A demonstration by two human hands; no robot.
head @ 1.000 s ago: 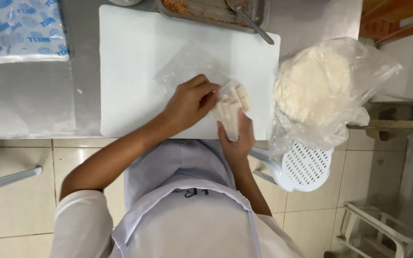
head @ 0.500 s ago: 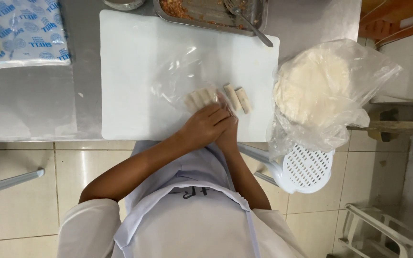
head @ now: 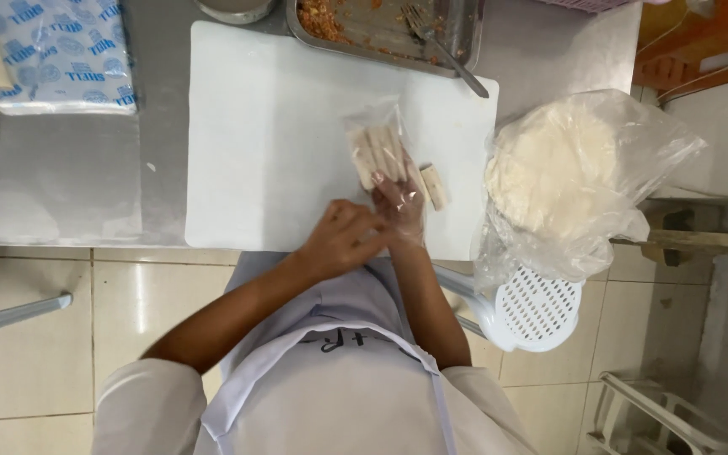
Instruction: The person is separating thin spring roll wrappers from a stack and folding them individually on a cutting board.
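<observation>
My right hand is inside a small clear plastic bag of pale rolls on the white cutting board. My left hand pinches the bag's edge. A blue-and-white packet lies far left on the bench.

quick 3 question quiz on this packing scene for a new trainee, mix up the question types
1. True or false: the rolls in the clear bag lie on the white cutting board.
2. Multiple choice: what lies in the metal tray at the top? A) a fork B) a knife C) a ladle
3. Fill in: one loose roll lies on the board between the right hand and the large bag of round ____.

Key: 1 true; 2 A; 3 wrappers.
</observation>
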